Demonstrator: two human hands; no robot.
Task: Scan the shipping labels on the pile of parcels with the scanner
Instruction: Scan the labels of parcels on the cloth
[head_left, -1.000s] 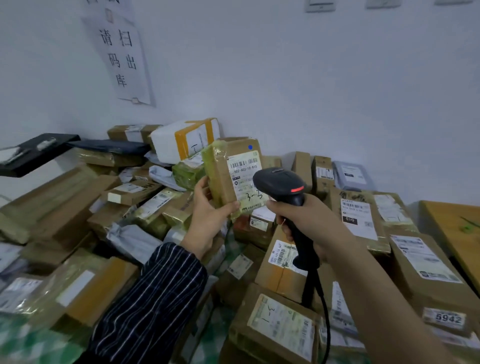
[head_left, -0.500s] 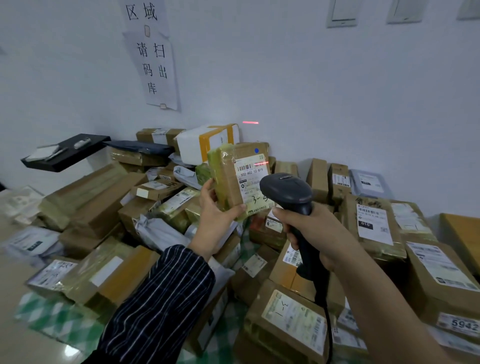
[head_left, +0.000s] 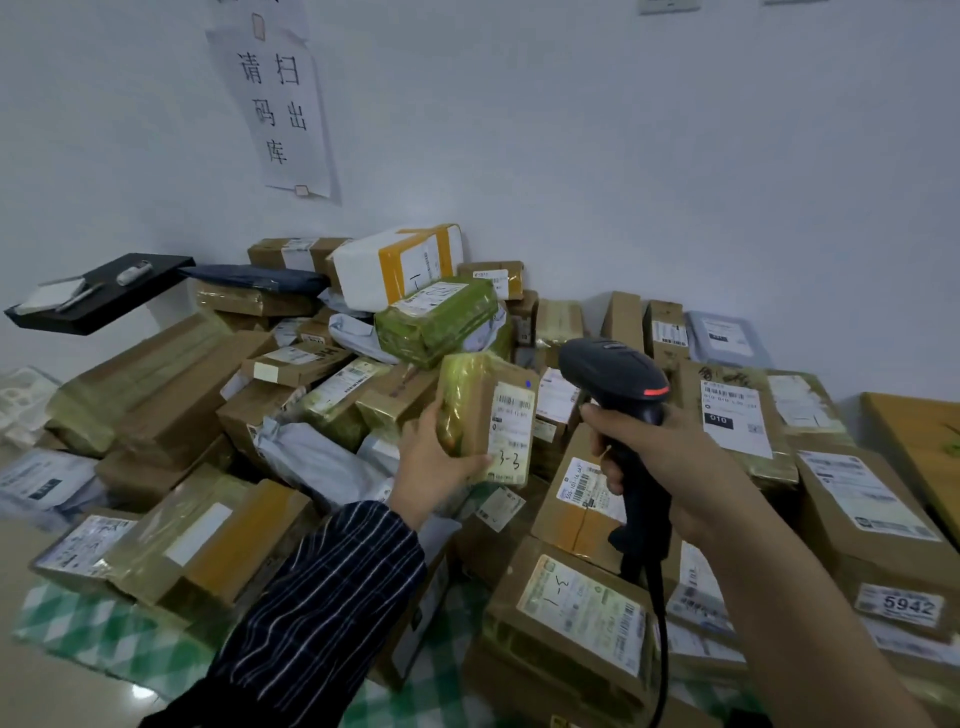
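My left hand (head_left: 432, 467) grips a small brown parcel (head_left: 475, 410) wrapped in shiny tape, held upright above the pile. Its white shipping label (head_left: 511, 434), marked "3-3" by hand, faces me. My right hand (head_left: 660, 467) grips the handle of a black barcode scanner (head_left: 615, 376), whose head sits just right of the parcel and level with its top. A red light glows on the scanner's side. Its cable hangs down past my right forearm. A pile of parcels (head_left: 291, 395) spreads below and behind both hands.
Brown cartons, grey mailer bags and a white box with orange tape (head_left: 397, 265) are heaped against the white wall. A black shelf (head_left: 98, 296) juts out at left. A wooden table edge (head_left: 919, 436) shows at right. Green checked cloth (head_left: 104, 629) lies under the pile.
My left hand has lowered the parcel toward the pile. The scanner stays beside it. The red scan line seen on the wall half a second ago is gone.
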